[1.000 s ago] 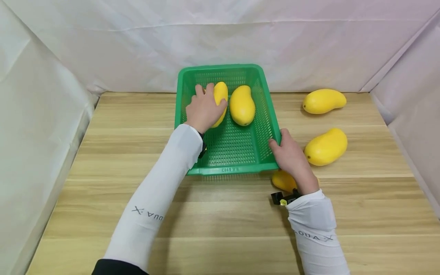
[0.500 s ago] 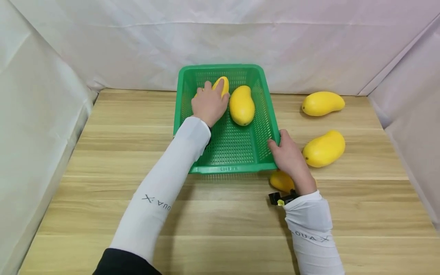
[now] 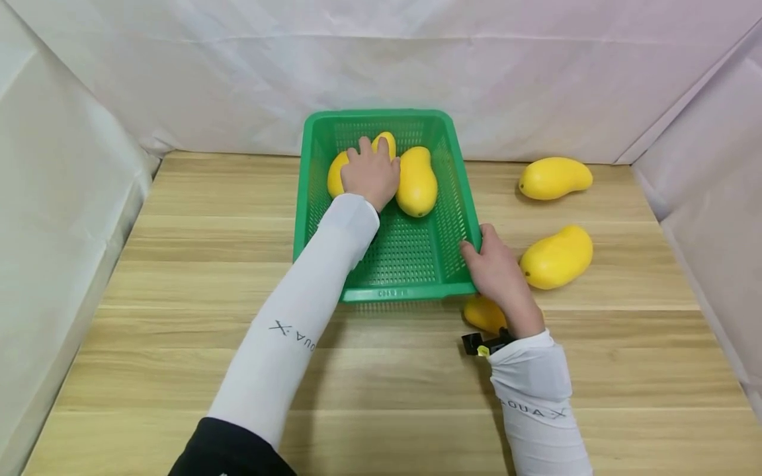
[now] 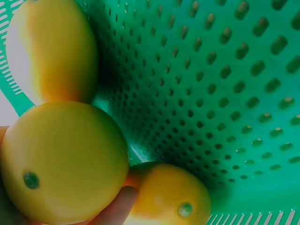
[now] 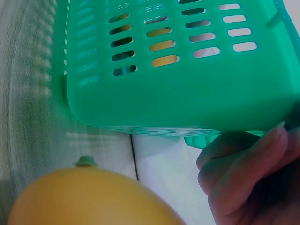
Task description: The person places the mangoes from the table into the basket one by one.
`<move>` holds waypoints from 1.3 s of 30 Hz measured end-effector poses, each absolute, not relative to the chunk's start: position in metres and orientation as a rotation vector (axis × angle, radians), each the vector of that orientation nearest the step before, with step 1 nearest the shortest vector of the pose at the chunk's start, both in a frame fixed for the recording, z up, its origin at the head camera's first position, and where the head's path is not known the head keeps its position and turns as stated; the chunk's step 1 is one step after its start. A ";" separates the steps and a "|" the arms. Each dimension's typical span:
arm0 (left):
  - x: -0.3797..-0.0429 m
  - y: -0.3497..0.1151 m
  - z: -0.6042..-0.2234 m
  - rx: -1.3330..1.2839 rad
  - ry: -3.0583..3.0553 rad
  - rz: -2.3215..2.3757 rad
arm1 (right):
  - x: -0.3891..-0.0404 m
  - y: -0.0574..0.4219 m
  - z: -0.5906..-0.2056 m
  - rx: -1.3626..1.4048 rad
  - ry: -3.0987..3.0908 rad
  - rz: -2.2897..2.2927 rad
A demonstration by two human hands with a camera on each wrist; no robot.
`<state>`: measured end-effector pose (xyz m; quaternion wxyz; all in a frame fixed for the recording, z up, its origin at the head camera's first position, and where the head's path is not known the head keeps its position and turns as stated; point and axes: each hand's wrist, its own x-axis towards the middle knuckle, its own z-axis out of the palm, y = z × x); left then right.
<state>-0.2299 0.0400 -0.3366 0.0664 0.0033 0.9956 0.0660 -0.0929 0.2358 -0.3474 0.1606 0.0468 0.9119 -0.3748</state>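
A green basket (image 3: 411, 291) holds several yellow mangoes in its far half. My left hand (image 3: 372, 174) is inside it, gripping the middle mango (image 4: 65, 159), mostly covered by the hand in the head view. In the left wrist view, a fingertip (image 4: 117, 206) lies along that mango's lower side. To its left rests another mango (image 3: 337, 175), and a mango (image 3: 417, 182) lies close on its right. My right hand (image 3: 500, 274) grips the basket's near right rim, its thumb over the edge.
On the wooden table (image 3: 381, 396), a mango (image 3: 555, 178) lies at the back right and a second mango (image 3: 557, 258) nearer. A third mango (image 3: 483, 313) is partly hidden under my right wrist. White cloth (image 3: 381, 73) walls the back and sides.
My left hand has shifted right inside the basket with the middle mango, now close to the right one. The left mango has come more into sight. My right hand keeps its hold on the rim.
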 end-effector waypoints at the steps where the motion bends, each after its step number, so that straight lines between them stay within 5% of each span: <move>1: -0.230 0.041 -0.336 -0.001 3.006 0.190 | -0.093 0.236 -0.347 0.133 2.606 -1.069; 39: -0.220 0.043 -0.335 0.097 2.884 0.021 | -0.091 0.236 -0.341 0.126 2.590 -1.047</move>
